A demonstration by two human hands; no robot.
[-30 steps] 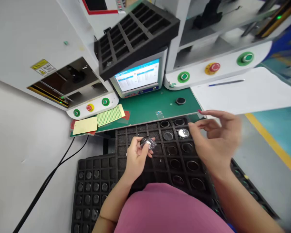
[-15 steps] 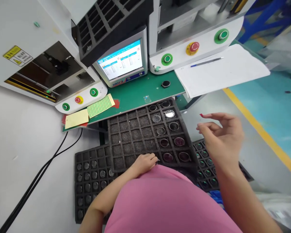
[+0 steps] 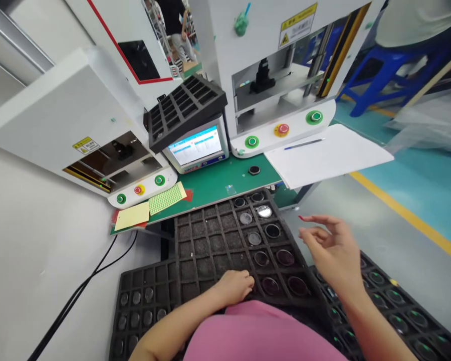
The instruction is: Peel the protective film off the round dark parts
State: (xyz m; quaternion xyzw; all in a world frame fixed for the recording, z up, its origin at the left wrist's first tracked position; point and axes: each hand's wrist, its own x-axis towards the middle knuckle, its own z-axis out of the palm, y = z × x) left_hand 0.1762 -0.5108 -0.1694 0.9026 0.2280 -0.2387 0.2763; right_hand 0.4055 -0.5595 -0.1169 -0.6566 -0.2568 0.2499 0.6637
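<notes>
A dark foam tray [image 3: 214, 240] with a grid of square pockets is seen lying partly over the near edge of a green bench [image 3: 214, 183], its near end reaching the lap of a person in a pink top [image 3: 263, 333]. Round lenses [image 3: 265, 235] are held in the two right-hand columns of its pockets, one bright silver disc [image 3: 264, 211] sitting near the far right corner; the other pockets hold nothing. The left hand [image 3: 235, 287] is laid on the near edge of this tray with the fingers curled under, and whether anything is gripped cannot be told. The right hand [image 3: 332, 250] is held in the air just off the tray's right edge, fingers loosely spread and nothing in them. Under the tray, a second tray [image 3: 143, 301] of small round parts is seen at the left and a third tray [image 3: 394, 311] at the right. On the bench, a small black ring [image 3: 254, 170] lies near the right end, a green dotted sheet [image 3: 167, 197] and a yellow card [image 3: 132, 216] near the left end, and a screen [image 3: 197, 145] stands at the back edge. White paper [image 3: 326, 158] with a pen [image 3: 304, 144] overhangs the right end.
</notes>
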